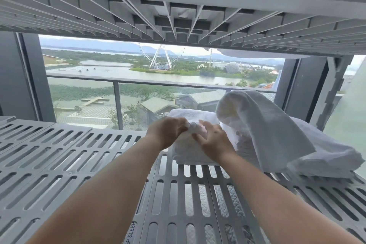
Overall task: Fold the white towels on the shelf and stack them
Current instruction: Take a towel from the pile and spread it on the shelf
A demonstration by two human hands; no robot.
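Note:
A folded white towel (190, 150) lies on the grey slotted shelf (59, 154), right of centre. My left hand (166, 132) rests on its top left with the fingers curled around a fold of the cloth. My right hand (212, 140) presses flat on the top of the same towel, fingers spread. To the right, a loose, unfolded white towel (277, 134) is heaped up and drapes over toward the shelf's right edge, touching the folded one.
Another slotted shelf (178, 18) hangs close overhead, with a bit of white cloth (247, 53) showing at its far right edge. Behind the shelf is a large window (138, 85) with a balcony rail. The left half of the shelf is bare grating.

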